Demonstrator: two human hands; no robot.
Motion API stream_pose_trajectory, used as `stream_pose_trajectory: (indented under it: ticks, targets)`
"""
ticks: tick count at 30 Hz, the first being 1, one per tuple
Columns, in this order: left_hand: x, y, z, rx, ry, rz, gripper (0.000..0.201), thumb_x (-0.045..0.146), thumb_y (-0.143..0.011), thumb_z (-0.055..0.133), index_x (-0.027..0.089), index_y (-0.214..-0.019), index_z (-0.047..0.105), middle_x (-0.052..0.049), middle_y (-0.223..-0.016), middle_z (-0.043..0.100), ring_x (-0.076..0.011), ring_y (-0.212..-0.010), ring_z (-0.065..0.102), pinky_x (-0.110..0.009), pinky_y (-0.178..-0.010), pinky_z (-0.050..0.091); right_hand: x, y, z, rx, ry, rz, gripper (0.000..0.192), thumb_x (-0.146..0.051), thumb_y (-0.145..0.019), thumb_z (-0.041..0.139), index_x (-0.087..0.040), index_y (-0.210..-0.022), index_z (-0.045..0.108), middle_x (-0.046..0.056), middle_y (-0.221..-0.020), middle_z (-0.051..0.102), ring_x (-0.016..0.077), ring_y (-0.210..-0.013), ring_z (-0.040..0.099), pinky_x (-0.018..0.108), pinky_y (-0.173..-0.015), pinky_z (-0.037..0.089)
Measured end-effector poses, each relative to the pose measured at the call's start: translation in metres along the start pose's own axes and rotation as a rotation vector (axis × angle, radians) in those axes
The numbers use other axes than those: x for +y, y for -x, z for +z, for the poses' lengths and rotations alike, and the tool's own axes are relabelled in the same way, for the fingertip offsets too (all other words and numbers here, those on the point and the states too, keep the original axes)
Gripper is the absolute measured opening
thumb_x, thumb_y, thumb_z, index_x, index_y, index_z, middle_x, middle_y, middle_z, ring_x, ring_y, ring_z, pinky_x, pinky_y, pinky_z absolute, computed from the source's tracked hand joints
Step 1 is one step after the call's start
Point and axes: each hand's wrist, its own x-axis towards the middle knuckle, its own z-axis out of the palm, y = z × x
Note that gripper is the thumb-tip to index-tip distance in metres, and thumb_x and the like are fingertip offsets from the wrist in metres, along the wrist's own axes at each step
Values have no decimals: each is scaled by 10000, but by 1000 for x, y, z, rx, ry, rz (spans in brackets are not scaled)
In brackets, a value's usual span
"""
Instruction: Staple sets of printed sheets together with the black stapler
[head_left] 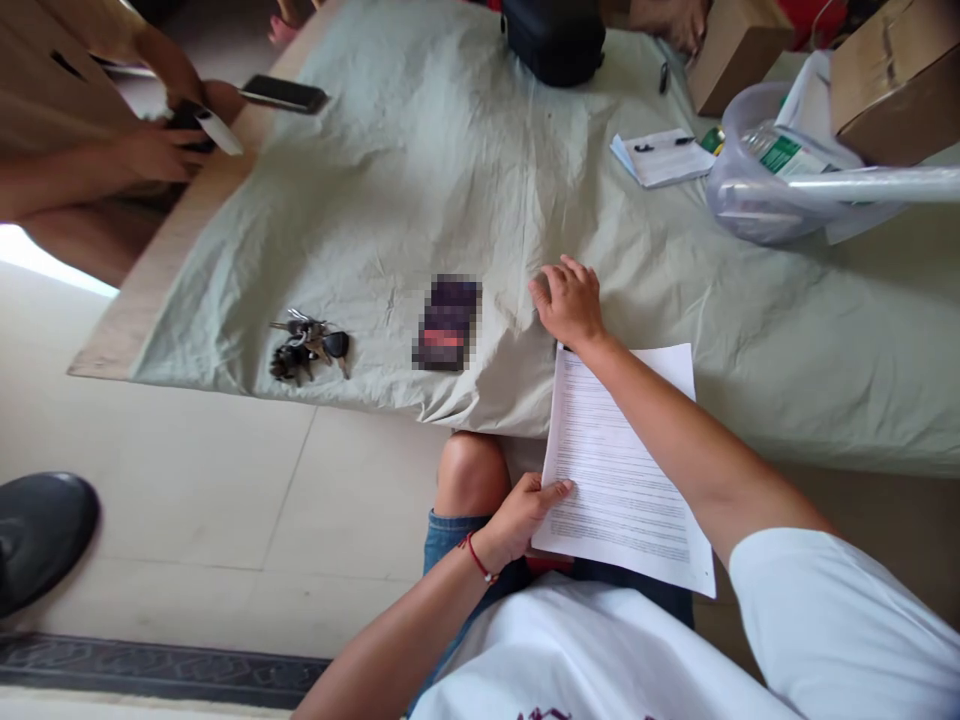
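Observation:
My left hand (525, 515), with a red cord bracelet at the wrist, grips the left edge of a printed paper sheet (622, 470), thumb on top and fingers hidden beneath. The sheet's upper end lies on the cloth-covered table, and its lower part reaches over my lap. Just past the top edge of the sheet, my right hand (568, 303) rests on the cloth with its fingers loosely bent and apart, holding nothing. The right forearm crosses over the paper and hides part of its print. Left of that hand lies a pixelated phone-like dark rectangle (448, 322).
A bunch of keys (311, 345) lies near the table's front edge. Toward the back are a black case (553, 40), a notepad (667, 158), a plastic bag (757, 200) with a bottle, and cardboard boxes (896, 70). Another person sits at left beside a phone (283, 94).

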Motion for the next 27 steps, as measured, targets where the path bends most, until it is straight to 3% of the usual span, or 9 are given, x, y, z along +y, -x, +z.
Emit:
stream_pose_trajectory:
  ticks: [3, 7, 11, 14, 16, 19, 22, 24, 27]
  targets:
    - [7, 3, -6, 26, -46, 24, 529, 500, -578, 945, 77, -852, 783, -128, -831, 769, -213, -705, 687, -309, -667, 548, 10, -11, -20, 119, -190, 27, 481, -554, -1069, 340, -196, -1146, 652, 142, -1176, 714, 283, -1247, 600, 479, -1116, 420]
    - [7, 9, -12, 64, -69, 23, 523, 487, -586, 943, 77, -872, 789, -136, -862, 777, -222, -722, 696, -310, -667, 558, 17, 6, -72, 240, -380, 79, 420, -574, -1050, 394, -238, -1111, 639, 61, -1091, 729, 215, -1081, 669, 393, -980, 526]
    - [-3, 15, -14, 76, -34, 26, 547, 507, -573, 943, 79, -875, 784, -135, -841, 773, -224, -707, 697, -312, -654, 563, 20, 72, -119, 111, -376, 119, 281, -490, -1004, 537, -238, -1039, 654, 47, -1035, 736, 220, -1001, 689, 391, -898, 565]
    - [-9, 18, -13, 82, -19, 23, 543, 520, -562, 944, 87, -842, 773, -117, -778, 759, -205, -652, 677, -299, -614, 553, 28, 138, -136, -87, -194, 65, 211, -452, -940, 638, -245, -942, 678, 66, -1023, 731, 278, -1064, 660, 469, -956, 539]
    - [-10, 19, -13, 86, -19, 15, 523, 514, -571, 940, 94, -828, 765, -98, -714, 738, -197, -623, 664, -295, -598, 549, 35, 181, -140, -121, -96, 91, 232, -464, -922, 645, -241, -864, 675, 92, -1014, 713, 318, -1098, 632, 516, -973, 525]
    - [-9, 21, -11, 79, -9, 6, 505, 503, -593, 932, 100, -845, 760, -78, -656, 714, -201, -606, 660, -311, -610, 563, 42, 239, -142, -90, -25, 336, 323, -549, -872, 666, -232, -934, 682, 123, -1037, 686, 348, -1053, 635, 578, -948, 535]
    - [-8, 21, -8, 69, 12, 16, 520, 488, -580, 944, 90, -861, 762, -94, -704, 735, -203, -625, 672, -313, -630, 574, 43, 280, -141, -103, -217, 666, 566, -616, -795, 734, -218, -1184, 632, 156, -1214, 661, 329, -1019, 687, 549, -891, 590]
    - [-8, 20, -6, 64, 31, 18, 520, 473, -573, 953, 84, -863, 764, -108, -745, 750, -209, -655, 687, -310, -645, 579, 42, 295, -142, -138, -378, 809, 672, -615, -770, 776, -234, -1287, 581, 148, -1252, 682, 328, -1071, 698, 531, -931, 590]
    - [-10, 19, -1, 50, 63, 14, 515, 448, -585, 956, 79, -890, 767, -128, -794, 765, -220, -689, 706, -316, -664, 586, 38, 297, -147, -144, -601, 917, 658, -589, -751, 824, -253, -1270, 597, 110, -1200, 736, 319, -1134, 697, 502, -1021, 557]
